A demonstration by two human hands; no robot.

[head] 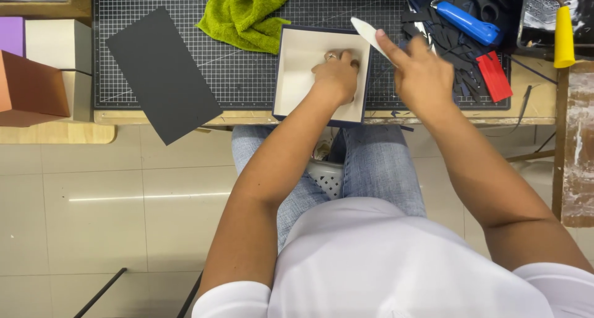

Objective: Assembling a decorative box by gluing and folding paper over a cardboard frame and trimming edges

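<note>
Open dark-walled, cream-lined box [297, 77] upright at the mat's front edge.

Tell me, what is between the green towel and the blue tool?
In the head view, the open box with cream inside and the white flat folding tool in the right hand lie there.

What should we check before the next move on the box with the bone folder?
1. Left hand pressed inside the open dark-blue box with cream lining: ok.
2. Right hand gripping the white flat bone folder, tip up over the box's far right corner: ok.
3. Box fully on the black gridded cutting mat: not ok, near edge overhangs the table edge.
4. Crumpled green cloth touching the box's far left corner: cannot tell.
5. Loose black card sheet apart from the box: ok.
6. Lining flat under the left hand: cannot tell, hidden.
</note>
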